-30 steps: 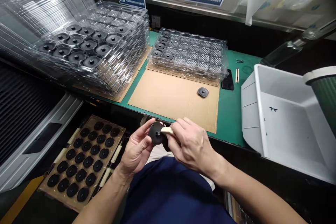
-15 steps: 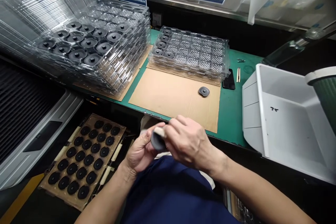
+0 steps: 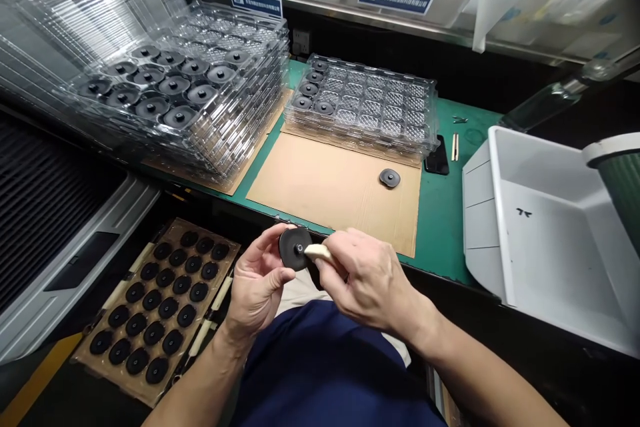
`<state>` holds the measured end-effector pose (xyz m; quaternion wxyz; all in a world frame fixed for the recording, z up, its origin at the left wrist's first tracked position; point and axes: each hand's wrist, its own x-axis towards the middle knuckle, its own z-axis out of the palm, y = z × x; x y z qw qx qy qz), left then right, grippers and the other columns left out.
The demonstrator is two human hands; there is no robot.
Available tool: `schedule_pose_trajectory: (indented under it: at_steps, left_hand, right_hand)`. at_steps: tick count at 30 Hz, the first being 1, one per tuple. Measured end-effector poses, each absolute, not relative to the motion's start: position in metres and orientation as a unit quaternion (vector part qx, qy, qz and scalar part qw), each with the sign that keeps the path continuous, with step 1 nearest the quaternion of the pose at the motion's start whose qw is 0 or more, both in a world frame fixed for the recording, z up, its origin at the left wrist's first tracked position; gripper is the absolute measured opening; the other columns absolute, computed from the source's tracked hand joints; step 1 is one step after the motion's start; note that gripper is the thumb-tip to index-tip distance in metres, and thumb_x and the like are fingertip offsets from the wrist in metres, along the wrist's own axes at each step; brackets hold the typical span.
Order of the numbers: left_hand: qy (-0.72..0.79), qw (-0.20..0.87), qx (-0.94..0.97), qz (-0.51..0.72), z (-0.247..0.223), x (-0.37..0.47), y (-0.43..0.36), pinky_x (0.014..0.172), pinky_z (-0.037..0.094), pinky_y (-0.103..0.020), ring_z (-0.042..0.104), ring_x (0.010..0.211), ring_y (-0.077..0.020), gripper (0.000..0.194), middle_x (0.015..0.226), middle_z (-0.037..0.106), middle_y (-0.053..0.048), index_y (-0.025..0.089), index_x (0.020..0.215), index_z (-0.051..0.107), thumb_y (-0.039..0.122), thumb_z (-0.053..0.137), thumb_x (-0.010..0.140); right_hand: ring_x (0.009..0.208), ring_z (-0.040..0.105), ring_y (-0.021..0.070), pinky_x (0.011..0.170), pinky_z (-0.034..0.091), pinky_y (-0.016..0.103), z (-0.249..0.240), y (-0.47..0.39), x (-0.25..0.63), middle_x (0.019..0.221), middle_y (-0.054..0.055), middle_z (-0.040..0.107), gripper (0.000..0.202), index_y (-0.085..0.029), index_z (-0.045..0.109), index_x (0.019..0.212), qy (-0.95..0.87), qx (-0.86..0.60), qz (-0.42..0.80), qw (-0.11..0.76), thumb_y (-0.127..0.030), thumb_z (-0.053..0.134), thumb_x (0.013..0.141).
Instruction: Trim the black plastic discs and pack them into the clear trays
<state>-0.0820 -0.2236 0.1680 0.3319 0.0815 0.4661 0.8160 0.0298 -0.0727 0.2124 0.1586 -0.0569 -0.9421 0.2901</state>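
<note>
My left hand [image 3: 259,280] grips a round black disc [image 3: 291,250] by its edge, over my lap at the bench's front edge. The disc's face, with a small raised hub in the middle, is tilted toward me. In my right hand [image 3: 363,273] is a pale, cream-coloured piece [image 3: 319,251], perhaps a pad or folded cloth, pinched between thumb and fingers. Its tip is at the disc, close to the hub; whether it touches, I cannot tell. A similar dark disc [image 3: 389,178] lies alone on the cardboard sheet [image 3: 325,180] beyond my hands.
A clear tray [image 3: 370,97] with several discs sits behind the cardboard. Left of it rises a tall stack of clear trays [image 3: 225,127]. A brown tray of discs [image 3: 135,307] is at lower left. A white bin [image 3: 545,247], a phone [image 3: 437,159] and tweezers [image 3: 455,147] are at right.
My left hand has turned the disc so its hubbed face now shows. My right hand has shifted slightly right and down, with the pale piece now at the hub.
</note>
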Motion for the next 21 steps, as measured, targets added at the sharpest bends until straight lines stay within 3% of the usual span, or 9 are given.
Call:
schedule_pose_trajectory:
  at_steps: [12,17,21]
  left_hand:
    - [0.448,0.415,0.083,0.788,0.156,-0.086,-0.241,0.097,0.056,-0.022,0.072,0.112,-0.0205,0.048,0.123,0.079,-0.01,0.025,0.123,0.08,0.039,0.091,0.078]
    - [0.415,0.505,0.082,0.752,0.147,-0.088,-0.248,0.093,0.059,-0.027,0.074,0.104,-0.024,0.046,0.113,0.08,-0.015,0.015,0.122,0.081,0.045,0.082,0.087]
    - [0.355,0.568,0.054,0.741,0.145,-0.083,-0.246,0.083,0.061,-0.026,0.075,0.09,-0.0197,0.035,0.1,0.08,-0.011,0.013,0.111,0.082,0.042,0.078,0.091]
  right_hand:
    - [0.072,0.04,0.0206,0.069,0.031,0.038,0.219,-0.067,0.026,0.076,0.002,0.053,0.026,-0.02,0.054,0.08,-0.977,-0.004,0.152,0.151,-0.023,0.047,0.105]
    - [0.073,0.042,0.0209,0.074,0.036,0.039,0.221,-0.068,0.022,0.08,0.003,0.057,0.023,-0.019,0.059,0.087,-0.981,0.058,0.131,0.135,-0.024,0.048,0.107]
    - [0.081,0.053,0.0214,0.079,0.044,0.038,0.21,-0.062,0.014,0.092,0.007,0.065,0.025,-0.018,0.062,0.097,-0.959,0.119,0.191,0.175,-0.02,0.042,0.11]
